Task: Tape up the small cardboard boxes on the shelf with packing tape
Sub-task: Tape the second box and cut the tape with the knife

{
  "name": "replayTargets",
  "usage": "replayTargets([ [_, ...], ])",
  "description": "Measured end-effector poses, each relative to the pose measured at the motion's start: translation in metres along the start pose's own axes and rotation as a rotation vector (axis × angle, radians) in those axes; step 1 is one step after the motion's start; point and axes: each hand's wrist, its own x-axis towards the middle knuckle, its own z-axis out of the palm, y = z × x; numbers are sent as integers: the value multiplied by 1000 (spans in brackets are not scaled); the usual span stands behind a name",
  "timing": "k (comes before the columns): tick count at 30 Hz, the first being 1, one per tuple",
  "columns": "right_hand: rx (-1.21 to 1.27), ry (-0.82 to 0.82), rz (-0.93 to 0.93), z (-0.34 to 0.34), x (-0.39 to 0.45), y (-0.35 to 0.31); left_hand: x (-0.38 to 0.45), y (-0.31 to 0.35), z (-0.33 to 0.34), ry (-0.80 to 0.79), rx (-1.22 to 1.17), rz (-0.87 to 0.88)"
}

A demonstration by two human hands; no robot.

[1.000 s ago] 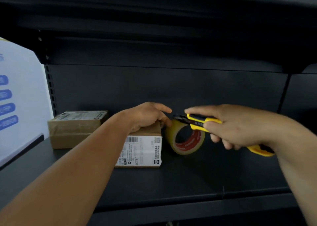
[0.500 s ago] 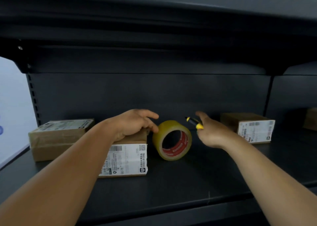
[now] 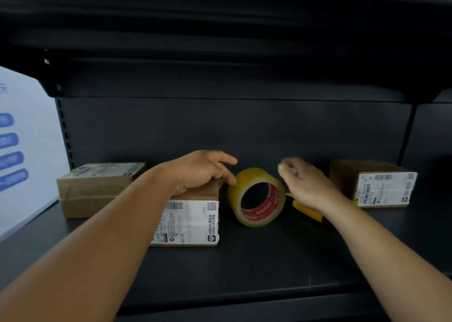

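Head view: left hand (image 3: 198, 172) rests palm-down on the middle cardboard box (image 3: 193, 214), gripping nothing; tape roll (image 3: 256, 197) stands on edge just beside it. Right hand (image 3: 305, 184) is blurred, probably loose and empty, above the yellow utility knife (image 3: 305, 210). I'd call this between boxes; next move needs the roll picked up.

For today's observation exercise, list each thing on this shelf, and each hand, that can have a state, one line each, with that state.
Middle box: flat on shelf, left hand resting on top.
Left box: taped over, untouched.
Right box: flat, untouched.
Tape roll: standing on edge, touched by the thumb.
Yellow knife: lying on shelf, released.
Left hand: pressing the box.
Right hand: blurred, holding nothing.
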Motion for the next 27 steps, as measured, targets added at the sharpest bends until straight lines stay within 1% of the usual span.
replayTargets([
  [1,139,29,-67,-4,-6,-13,0,0,0,1,-2,-2],
  [2,237,26,-126,-7,-13,-26,0,0,0,0,-3,-3],
  [3,258,-2,-183,-8,-21,-38,1,-1,0,-1,-4,-1],
  [5,126,-75,-258,-3,-31,-55,1,-1,-1,-4,-2,2],
  [7,-42,-108,-260,8,-33,-65,0,-2,0,-8,-3,3],
  [12,-235,0,-164,31,-29,-77,1,-2,0,-9,-19,1],
  [15,-305,86,-182,38,-30,-81,1,-3,-1,-1,-20,3],
  [18,-322,127,-224,40,-32,-81,0,-3,-1,-3,5,6],
  [22,-314,127,-289,40,-35,-75,-2,-1,-1,-20,49,14],
  [27,-196,150,-414,38,-29,-66,-3,2,0,-30,93,34],
])
